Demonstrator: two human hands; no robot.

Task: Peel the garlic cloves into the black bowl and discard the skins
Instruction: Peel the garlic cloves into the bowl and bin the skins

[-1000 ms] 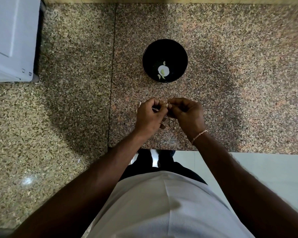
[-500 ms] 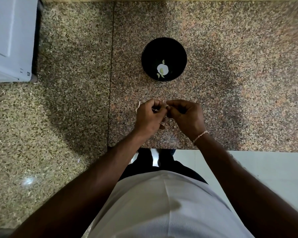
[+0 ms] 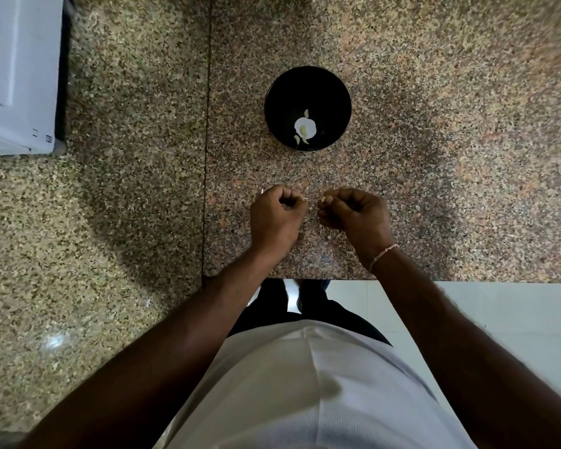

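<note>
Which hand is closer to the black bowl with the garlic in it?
The left hand, but only slightly. It sits just below the black bowl, a bit to its left. The right hand sits below the bowl too, further off to its right.

Whatever the left hand [image 3: 277, 215] holds lies hidden inside its curled fingers, with only a pale sliver poking out at its far left side, too small to name. At the fingertips of the right hand [image 3: 353, 213] a small pale bit shows, too small to tell clove from skin, and the pale pieces in the black bowl [image 3: 307, 108] are likewise too small to sort. The white appliance [image 3: 17, 72] at far left is cut off by the picture's edge, and the counter [image 3: 467, 157] blurs toward the far right corner.
</note>
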